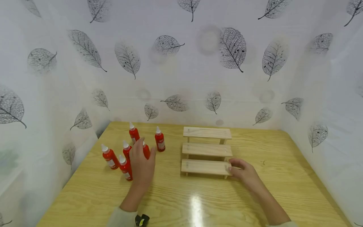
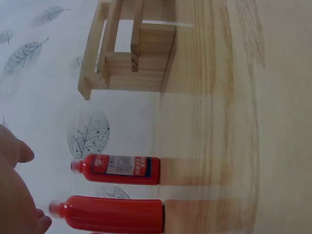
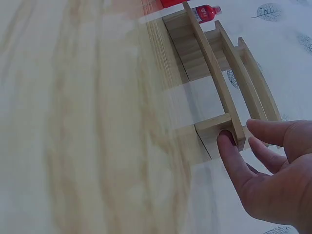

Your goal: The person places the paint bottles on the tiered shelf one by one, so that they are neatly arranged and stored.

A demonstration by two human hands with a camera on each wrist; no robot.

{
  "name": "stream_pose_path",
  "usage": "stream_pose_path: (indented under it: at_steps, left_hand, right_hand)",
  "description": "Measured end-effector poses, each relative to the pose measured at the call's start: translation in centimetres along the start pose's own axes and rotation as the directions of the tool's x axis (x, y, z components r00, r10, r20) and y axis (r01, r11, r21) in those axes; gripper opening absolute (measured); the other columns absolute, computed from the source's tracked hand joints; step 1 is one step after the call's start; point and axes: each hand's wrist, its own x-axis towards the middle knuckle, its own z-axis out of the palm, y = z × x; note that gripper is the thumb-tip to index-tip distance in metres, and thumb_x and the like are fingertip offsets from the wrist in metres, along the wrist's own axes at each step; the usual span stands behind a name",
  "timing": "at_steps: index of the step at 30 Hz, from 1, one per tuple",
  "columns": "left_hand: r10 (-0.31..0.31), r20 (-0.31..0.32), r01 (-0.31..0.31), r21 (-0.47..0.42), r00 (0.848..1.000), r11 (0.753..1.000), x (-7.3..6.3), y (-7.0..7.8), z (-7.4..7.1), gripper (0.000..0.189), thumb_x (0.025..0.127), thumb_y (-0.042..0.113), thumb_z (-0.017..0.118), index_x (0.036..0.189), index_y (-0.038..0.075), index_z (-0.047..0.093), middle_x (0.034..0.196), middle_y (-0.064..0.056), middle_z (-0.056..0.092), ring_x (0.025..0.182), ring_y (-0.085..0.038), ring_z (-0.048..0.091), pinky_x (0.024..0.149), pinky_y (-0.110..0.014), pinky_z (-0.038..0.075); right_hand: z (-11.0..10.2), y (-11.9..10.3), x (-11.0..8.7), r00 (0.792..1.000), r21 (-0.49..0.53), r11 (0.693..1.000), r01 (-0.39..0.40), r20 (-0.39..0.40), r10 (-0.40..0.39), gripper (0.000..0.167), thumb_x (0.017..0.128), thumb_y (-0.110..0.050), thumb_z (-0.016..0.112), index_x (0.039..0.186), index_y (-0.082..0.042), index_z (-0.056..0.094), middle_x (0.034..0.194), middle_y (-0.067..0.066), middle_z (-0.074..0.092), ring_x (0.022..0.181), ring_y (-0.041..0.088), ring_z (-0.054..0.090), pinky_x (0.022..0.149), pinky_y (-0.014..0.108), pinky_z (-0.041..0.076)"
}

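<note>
My left hand (image 1: 142,165) hovers over the cluster of red squeeze bottles at the left of the table. Its thumb and fingers are spread around the top of one red bottle (image 1: 146,151), whose body is partly hidden by the hand. In the left wrist view, the fingers sit close to the cap of the nearer bottle (image 2: 117,214). At the right end of a three-tier wooden step rack (image 1: 207,149), my right hand (image 1: 247,176) pinches the lowest step, thumb on top and a fingertip (image 3: 226,141) tucked beneath its edge.
More red bottles with white pointed caps stand around the left hand, including a front bottle (image 1: 126,171), a far-left bottle (image 1: 111,160), a rear bottle (image 1: 134,134) and one bottle (image 1: 160,142) nearer the rack. A leaf-printed curtain (image 1: 181,82) surrounds the wooden table (image 1: 175,201) behind and at both sides.
</note>
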Motion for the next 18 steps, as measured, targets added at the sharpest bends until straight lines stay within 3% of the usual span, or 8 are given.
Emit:
stream_pose_path:
  at_steps: [6,13,18]
  left_hand:
    - [-0.094,-0.015,0.093,-0.054,0.995,0.994,0.4,-1.8,0.4,0.059,0.099,0.017,0.064,0.151,0.003,0.040,0.155,-0.019,0.037,0.143,-0.038,0.034,0.116,-0.060,0.034]
    - [-0.213,0.100,0.221,-0.076,0.972,0.972,0.3,-2.7,0.6,0.059,0.103,0.023,0.058,0.155,0.005,0.036,0.159,-0.016,0.038,0.145,-0.037,0.035,0.119,-0.058,0.030]
    - [-0.246,0.133,0.258,-0.080,0.960,0.963,0.2,-2.9,0.8,0.058,0.103,0.021,0.057,0.155,0.008,0.036,0.157,-0.015,0.041,0.145,-0.034,0.039,0.119,-0.056,0.032]
  right_hand:
    - [0.1,0.6,0.1,0.999,0.036,0.999,-0.027,0.038,0.025,0.052,0.097,-0.022,0.067,0.142,-0.003,0.050,0.136,0.016,0.051,0.113,0.026,0.061,0.095,0.034,0.057]
    - [0.0,0.6,-0.1,0.999,0.044,0.999,-0.006,0.052,0.004,0.056,0.098,-0.022,0.066,0.145,0.001,0.046,0.139,0.019,0.047,0.111,0.026,0.061,0.095,0.034,0.057]
    - [0.0,0.7,0.0,0.999,0.055,0.998,-0.009,0.035,0.007,0.053,0.098,-0.019,0.066,0.143,0.001,0.047,0.136,0.019,0.048,0.109,0.026,0.062,0.093,0.033,0.058]
